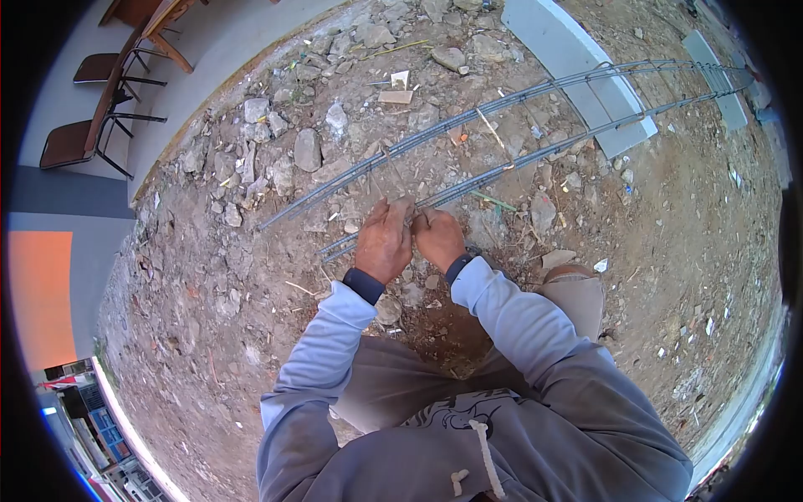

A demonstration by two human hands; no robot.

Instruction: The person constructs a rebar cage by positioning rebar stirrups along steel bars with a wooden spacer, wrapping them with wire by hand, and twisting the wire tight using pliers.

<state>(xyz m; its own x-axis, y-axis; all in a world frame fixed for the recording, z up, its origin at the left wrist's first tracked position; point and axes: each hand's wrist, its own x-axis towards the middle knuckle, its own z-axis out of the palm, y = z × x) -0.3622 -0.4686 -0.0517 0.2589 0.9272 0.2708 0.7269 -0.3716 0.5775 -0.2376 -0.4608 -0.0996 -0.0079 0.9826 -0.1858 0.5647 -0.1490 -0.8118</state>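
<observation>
A long frame of steel rebar (544, 154) runs from the ground ahead of me up to the far right, its bars joined by thin cross ties. My left hand (386, 240) is closed over the nearer bars close to their left end, fingers bent down around them. Right beside it, my right hand (438, 238) is closed in a pinch at the same bars, its fingertips against the left hand. Whatever lies between the right fingers is hidden. The bar ends stick out to the left past my left hand.
Grey boards (577, 71) lie under the frame's far part. Stones (308, 151) and rubble cover the dirt ahead and left. Chairs (71, 144) stand on a paved floor at upper left, by an orange and grey wall (40, 293). My knee (577, 301) is at the right.
</observation>
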